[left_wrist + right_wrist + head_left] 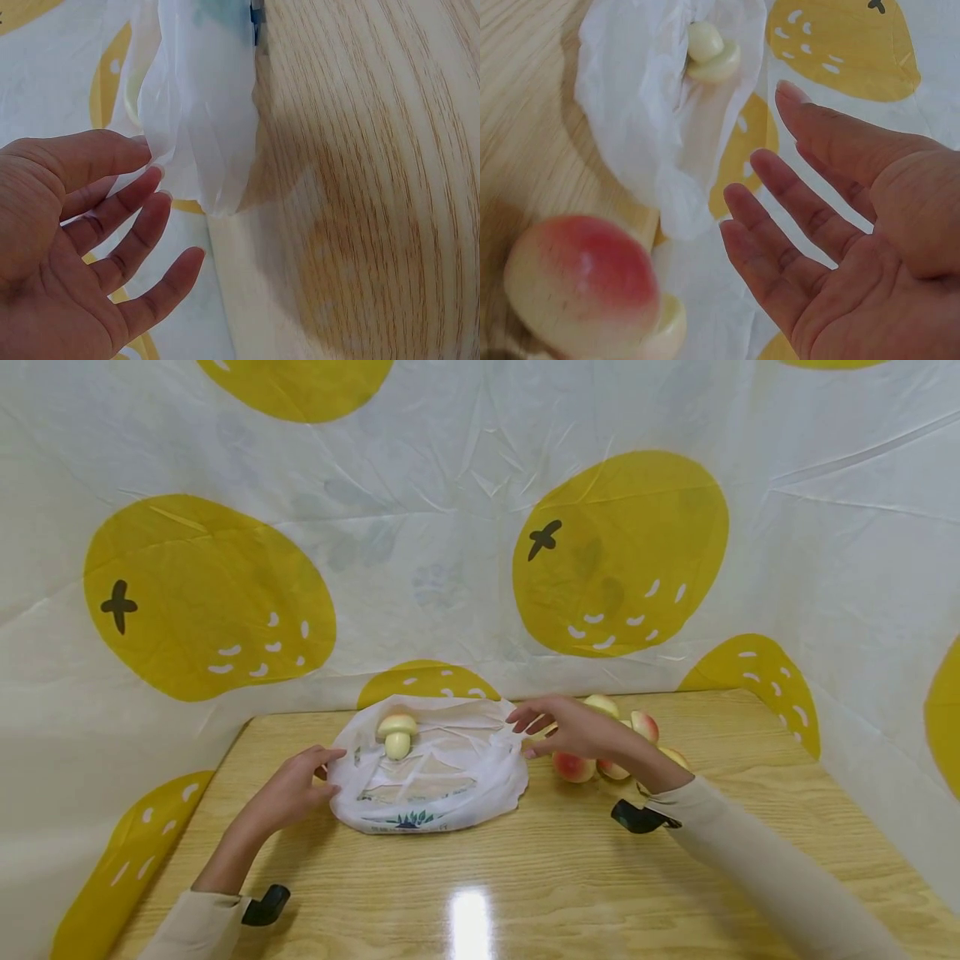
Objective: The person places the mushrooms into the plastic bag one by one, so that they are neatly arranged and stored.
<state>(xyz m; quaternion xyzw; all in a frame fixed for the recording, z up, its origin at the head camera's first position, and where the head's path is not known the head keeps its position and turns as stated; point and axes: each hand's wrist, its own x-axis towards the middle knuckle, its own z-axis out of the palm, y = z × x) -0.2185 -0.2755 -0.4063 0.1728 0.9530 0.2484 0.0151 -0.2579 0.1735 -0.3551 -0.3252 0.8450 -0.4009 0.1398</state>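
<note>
The white bag (450,756) lay with its mouth up on the table (577,877), its limp sides seemingly the reason for a hand at each end. 1 mushroom (397,739) sat inside, towards 10 o'clock. At the 9 o'clock edge the left hand (290,783) touched the plastic, fingers loose, no pinch evident; near 2 o'clock the right hand (573,727) held nothing, fingers spread. More mushrooms (574,767) lay at 3 o'clock, perhaps for easy reach.

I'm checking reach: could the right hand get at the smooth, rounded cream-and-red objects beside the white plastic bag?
Probably yes: the right hand holds nothing and is close to the rounded cream-and-red objects, with nothing visible between; the white plastic bag lies left of them.
</note>
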